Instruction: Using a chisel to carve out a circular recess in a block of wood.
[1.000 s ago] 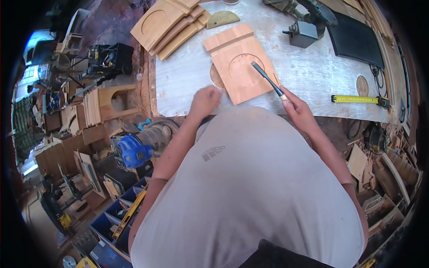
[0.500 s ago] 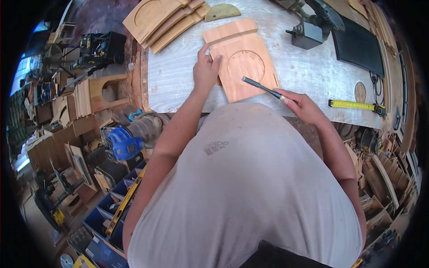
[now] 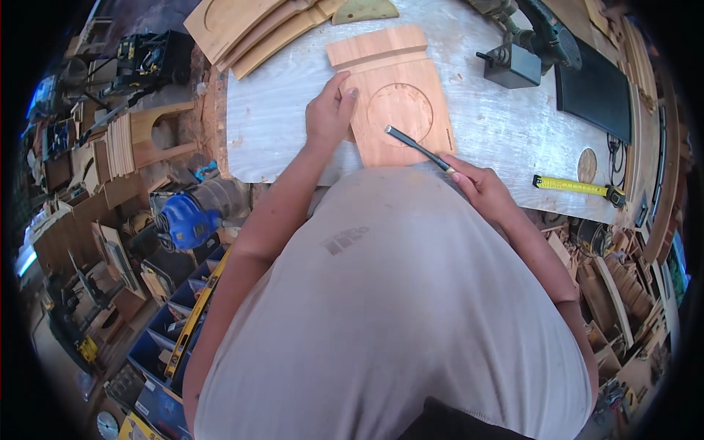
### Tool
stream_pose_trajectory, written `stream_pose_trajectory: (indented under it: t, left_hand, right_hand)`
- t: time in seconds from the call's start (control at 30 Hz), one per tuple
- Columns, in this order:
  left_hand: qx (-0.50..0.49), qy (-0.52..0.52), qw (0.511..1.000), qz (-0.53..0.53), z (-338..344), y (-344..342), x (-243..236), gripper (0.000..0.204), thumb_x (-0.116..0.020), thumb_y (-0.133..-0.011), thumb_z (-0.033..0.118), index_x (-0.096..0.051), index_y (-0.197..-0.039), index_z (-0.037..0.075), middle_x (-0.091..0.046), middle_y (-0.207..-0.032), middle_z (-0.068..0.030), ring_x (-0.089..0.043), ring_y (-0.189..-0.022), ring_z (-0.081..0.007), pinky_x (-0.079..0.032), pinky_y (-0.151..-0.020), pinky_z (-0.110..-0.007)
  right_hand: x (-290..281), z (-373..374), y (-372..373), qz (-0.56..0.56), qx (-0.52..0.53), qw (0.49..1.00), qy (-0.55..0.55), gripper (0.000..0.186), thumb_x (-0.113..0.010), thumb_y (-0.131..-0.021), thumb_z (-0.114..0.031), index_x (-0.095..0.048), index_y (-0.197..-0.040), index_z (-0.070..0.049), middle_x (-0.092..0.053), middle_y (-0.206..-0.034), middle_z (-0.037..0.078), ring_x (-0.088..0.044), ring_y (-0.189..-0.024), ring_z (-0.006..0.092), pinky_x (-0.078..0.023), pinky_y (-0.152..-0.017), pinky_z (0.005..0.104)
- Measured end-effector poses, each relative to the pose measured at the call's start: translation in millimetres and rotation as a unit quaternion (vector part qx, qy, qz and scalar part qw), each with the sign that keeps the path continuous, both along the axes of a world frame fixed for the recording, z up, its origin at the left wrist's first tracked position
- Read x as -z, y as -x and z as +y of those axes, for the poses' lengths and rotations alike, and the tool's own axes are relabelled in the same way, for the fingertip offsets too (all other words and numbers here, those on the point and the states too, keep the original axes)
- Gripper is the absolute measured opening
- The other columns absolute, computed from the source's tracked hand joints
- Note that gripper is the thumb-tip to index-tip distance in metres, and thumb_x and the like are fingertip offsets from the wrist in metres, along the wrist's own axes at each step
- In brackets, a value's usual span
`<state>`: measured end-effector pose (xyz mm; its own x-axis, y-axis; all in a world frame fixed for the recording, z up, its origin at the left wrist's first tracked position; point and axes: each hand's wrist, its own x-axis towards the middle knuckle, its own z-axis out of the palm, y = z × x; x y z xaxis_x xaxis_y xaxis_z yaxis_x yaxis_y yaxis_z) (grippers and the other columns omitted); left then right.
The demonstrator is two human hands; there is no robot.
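Head view shows the left hand [image 3: 331, 110] pressing the wooden board [image 3: 396, 103] flat on the counter [image 3: 286, 139] while the right hand [image 3: 480, 187] grips a chisel [image 3: 414, 145] over the board's round recess [image 3: 400, 114], so paring seems in hand, needing a steady push.

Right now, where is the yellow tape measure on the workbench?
In the head view, the yellow tape measure lies on the right side of the workbench, near its front edge, just beyond the right hand that holds the chisel.
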<state>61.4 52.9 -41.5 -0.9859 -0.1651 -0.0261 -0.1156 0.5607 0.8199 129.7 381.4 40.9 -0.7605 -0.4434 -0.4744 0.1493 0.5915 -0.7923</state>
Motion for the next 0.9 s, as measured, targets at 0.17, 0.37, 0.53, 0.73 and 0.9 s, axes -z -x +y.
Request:
stream_pose_trajectory:
  t: [0.17,0.37,0.53,0.73,0.9]
  left_hand:
    - [-0.001,-0.012,1.0,0.011,0,-1,2,0.035,-0.069,-0.096,0.024,-0.066,-0.13,0.013,-0.062,-0.069,-0.0079,-0.059,-0.058,-0.02,-0.051,-0.062,-0.035]
    - [0.004,-0.003,1.0,0.012,-1,-1,2,0.035,-0.067,-0.097,0.025,-0.066,-0.13,0.014,-0.062,-0.07,-0.0079,-0.061,-0.058,-0.0208,-0.052,-0.062,-0.036]
    - [0.006,0.009,1.0,0.017,-2,-1,5,0.035,-0.066,-0.098,0.025,-0.065,-0.131,0.014,-0.063,-0.07,-0.0085,-0.062,-0.059,-0.022,-0.052,-0.062,-0.036]
    - [0.003,-0.003,1.0,0.016,0,-1,4,0.035,-0.067,-0.098,0.024,-0.065,-0.132,0.016,-0.065,-0.073,-0.0093,-0.065,-0.063,-0.0237,-0.053,-0.065,-0.037]
    - [0.001,-0.007,1.0,-0.005,-1,-1,3,0.036,-0.067,-0.097,0.024,-0.065,-0.132,0.016,-0.066,-0.075,-0.0093,-0.067,-0.066,-0.024,-0.054,-0.067,-0.037]
  right_hand:
    - [-9,3,-12,-0.02,0.012,1.0,-0.021,0.041,-0.057,-0.105,-0.019,-0.057,-0.146,-0.02,-0.065,-0.139,0.014,-0.065,-0.126,0.0308,-0.05,-0.105,0.0347]
    - [-3,1,-20,-0.006,0.03,0.999,-0.012,0.042,-0.057,-0.105,-0.02,-0.056,-0.147,-0.022,-0.065,-0.139,0.013,-0.066,-0.124,0.03,-0.05,-0.104,0.0346]
    - [-6,-7,-17,-0.058,0.052,0.997,-0.03,0.043,-0.058,-0.105,-0.02,-0.056,-0.147,-0.024,-0.067,-0.136,0.013,-0.068,-0.121,0.0293,-0.052,-0.101,0.0343]
    - [4,-2,-6,0.019,0.017,1.0,-0.005,0.04,-0.058,-0.105,-0.02,-0.059,-0.145,-0.021,-0.068,-0.135,0.012,-0.067,-0.122,0.0284,-0.05,-0.103,0.0336]
    - [-5,24,9,0.007,-0.023,1.0,-0.017,0.039,-0.059,-0.105,-0.021,-0.06,-0.144,-0.019,-0.067,-0.136,0.012,-0.066,-0.124,0.0299,-0.049,-0.106,0.0347]
